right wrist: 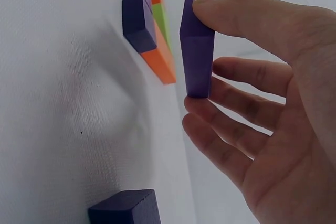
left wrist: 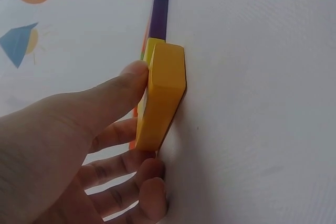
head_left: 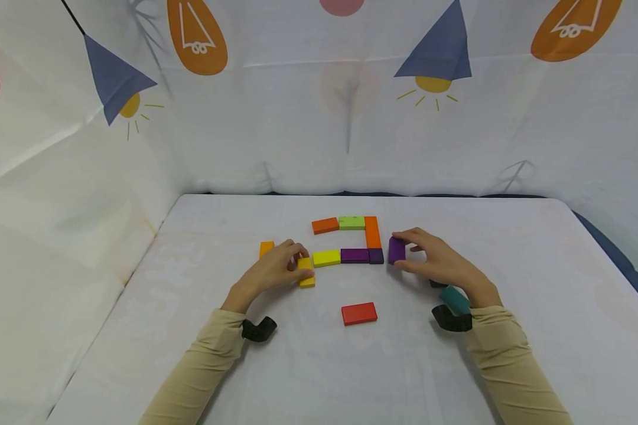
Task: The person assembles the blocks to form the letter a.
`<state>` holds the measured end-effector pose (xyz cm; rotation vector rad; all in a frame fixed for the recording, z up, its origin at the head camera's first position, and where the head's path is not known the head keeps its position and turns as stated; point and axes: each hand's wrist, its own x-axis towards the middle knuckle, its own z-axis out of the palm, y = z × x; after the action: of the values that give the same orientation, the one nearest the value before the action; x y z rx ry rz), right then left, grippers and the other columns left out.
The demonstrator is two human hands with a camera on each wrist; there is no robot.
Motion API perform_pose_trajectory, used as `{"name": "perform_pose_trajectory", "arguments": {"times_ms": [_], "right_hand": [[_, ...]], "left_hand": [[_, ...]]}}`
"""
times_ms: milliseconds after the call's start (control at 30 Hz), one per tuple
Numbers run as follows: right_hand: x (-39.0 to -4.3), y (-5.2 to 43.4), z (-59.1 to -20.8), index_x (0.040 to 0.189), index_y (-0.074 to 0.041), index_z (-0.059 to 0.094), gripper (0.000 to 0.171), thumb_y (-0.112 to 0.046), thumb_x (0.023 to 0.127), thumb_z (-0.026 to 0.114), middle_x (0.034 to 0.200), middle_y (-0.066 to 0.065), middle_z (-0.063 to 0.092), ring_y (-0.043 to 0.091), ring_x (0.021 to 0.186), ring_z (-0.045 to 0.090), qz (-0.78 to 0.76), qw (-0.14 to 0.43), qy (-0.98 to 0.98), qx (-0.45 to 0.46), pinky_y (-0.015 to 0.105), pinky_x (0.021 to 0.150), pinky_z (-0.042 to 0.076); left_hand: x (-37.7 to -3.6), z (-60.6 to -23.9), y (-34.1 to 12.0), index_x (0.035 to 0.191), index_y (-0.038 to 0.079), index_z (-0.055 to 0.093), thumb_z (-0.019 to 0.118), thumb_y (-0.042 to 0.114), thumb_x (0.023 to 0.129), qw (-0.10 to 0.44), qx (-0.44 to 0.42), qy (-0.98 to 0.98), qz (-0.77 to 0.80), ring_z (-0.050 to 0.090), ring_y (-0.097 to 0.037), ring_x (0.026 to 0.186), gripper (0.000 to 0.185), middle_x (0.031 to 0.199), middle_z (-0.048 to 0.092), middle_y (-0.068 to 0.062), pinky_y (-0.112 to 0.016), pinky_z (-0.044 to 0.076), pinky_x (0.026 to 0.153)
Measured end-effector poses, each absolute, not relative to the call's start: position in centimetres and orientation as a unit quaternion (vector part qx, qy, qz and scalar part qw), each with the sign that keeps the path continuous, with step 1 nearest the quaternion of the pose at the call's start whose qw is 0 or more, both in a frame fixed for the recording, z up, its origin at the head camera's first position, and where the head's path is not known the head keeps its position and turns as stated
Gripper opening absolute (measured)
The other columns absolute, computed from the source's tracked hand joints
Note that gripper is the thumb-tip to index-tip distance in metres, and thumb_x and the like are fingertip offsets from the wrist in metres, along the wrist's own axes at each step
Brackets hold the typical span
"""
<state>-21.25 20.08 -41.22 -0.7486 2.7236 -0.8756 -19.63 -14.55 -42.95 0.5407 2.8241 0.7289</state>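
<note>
Left hand [head_left: 276, 268] pinches yellow block [head_left: 305, 272] between thumb and fingers, block on edge on tabletop, long axis toward far edge, just left of lime-yellow block [head_left: 326, 258] starting block row. Right hand [head_left: 436, 262] pinches purple block [head_left: 396, 250] upright, thumb on top, fingers below, just right of dark purple block [head_left: 376, 255] ending row. Red block [head_left: 359, 313] lies nearer front edge, between hands.
</note>
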Motion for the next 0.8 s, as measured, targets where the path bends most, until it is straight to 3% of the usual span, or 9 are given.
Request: {"name": "perform_pose_trajectory", "arguments": {"times_ms": [800], "right_hand": [[-21.0,18.8,-41.4,0.13,-0.021,0.041,0.059,-0.045,0.079,0.06,0.125,0.0,0.045,0.024,0.108,0.05,-0.294,0.098,0.907,-0.284,0.045,0.088,0.044]], "left_hand": [[-19.5,-42.9,-14.2,0.104,0.017,0.057,0.065,0.044,0.075,0.069,0.176,0.952,0.239,0.049,-0.01,0.072,0.041,0.091,0.052,0.001,-0.022,0.042,0.064]]}}
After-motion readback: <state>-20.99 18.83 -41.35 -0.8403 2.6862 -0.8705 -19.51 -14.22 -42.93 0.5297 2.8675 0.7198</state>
